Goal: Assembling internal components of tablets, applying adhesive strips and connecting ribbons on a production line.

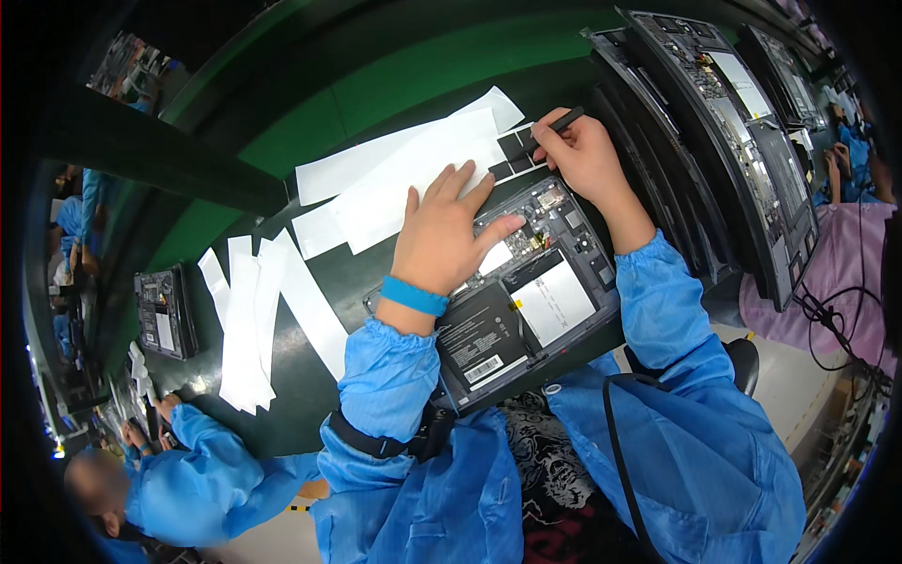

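Note:
My left hand, with a blue wrist strap, lies flat with fingers spread over white strips of sheet. Its thumb reaches over an opened laptop base with a circuit board, a black battery and a white-labelled part. Between the fingers of my right hand is a slim black pen-like tool; whether it is a pen or tweezers I cannot tell. That hand rests at black rectangular pieces on the right end of a white sheet, and its fingertips partly hide them.
More white strips lie on the dark green bench to the left, beside another opened device. Several laptop bases stand upright in a row at right. Black cables hang at far right. A person in blue sits at lower left.

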Tool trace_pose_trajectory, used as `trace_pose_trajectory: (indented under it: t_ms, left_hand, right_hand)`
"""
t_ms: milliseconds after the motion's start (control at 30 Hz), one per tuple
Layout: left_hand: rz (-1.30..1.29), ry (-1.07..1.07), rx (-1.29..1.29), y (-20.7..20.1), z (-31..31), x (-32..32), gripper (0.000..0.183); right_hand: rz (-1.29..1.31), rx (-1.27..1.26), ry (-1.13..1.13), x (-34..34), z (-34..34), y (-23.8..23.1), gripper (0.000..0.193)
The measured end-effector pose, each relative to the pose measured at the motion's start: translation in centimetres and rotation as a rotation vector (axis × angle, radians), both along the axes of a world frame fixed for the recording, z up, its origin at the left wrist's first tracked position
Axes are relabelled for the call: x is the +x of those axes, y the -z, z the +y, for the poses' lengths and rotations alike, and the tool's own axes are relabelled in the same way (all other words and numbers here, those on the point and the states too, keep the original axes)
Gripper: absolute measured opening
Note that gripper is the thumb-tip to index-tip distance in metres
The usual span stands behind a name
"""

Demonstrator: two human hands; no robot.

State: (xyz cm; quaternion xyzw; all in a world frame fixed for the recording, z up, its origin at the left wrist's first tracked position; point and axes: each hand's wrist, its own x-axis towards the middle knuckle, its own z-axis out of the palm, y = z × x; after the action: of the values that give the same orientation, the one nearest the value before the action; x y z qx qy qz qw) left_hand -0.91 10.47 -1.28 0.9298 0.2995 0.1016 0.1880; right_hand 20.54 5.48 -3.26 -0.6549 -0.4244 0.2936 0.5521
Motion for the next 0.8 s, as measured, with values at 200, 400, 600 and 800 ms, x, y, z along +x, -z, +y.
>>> trace_pose_trajectory:
  t_ms: [200, 400, 600, 800]
  left_hand:
    - [0.086, 0.016, 0.024, -0.5, -0.3, 0.4, 0.066]
    - [0.086, 0.011, 0.025, -0.3, -0.2, 0.7, 0.076]
    - [0.074, 0.004, 0.032, -0.2, -0.2, 0.8, 0.077]
    - [0.114, -0.012, 0.096, -0.3, -0.6, 0.7, 0.067]
  right_hand:
    - [0.032, -0.011, -0.019, 0.0, 0.0, 0.4, 0.016]
    - [0.043, 0.058, -0.052, 0.0, -0.1, 0.4, 0.014]
    - [0.081, 0.123, -0.009, -1.0, -0.2, -0.3, 0.015]
    - [0.081, 0.213, 0.06, -1.6, -0.5, -1.4, 0.016]
